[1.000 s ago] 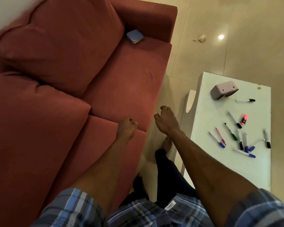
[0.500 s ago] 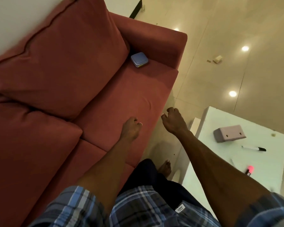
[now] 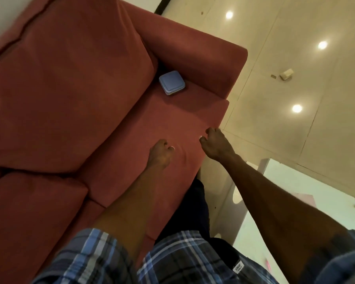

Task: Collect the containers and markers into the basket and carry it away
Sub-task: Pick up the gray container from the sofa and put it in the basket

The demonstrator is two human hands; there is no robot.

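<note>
Left hand (image 3: 160,152): fingers curled loosely, holding nothing.
Right hand (image 3: 214,143): fingers half-curled, empty.
Blue container (image 3: 172,82): on sofa (image 3: 172,124) seat, well beyond both fingertips.
Progress: nothing collected; basket unseen.

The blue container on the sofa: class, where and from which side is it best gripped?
Grip the blue container across its two opposite side edges, coming from above and the front. It lies flat, lid up, tucked near the back cushion and armrest, so only those approaches look open.
</note>
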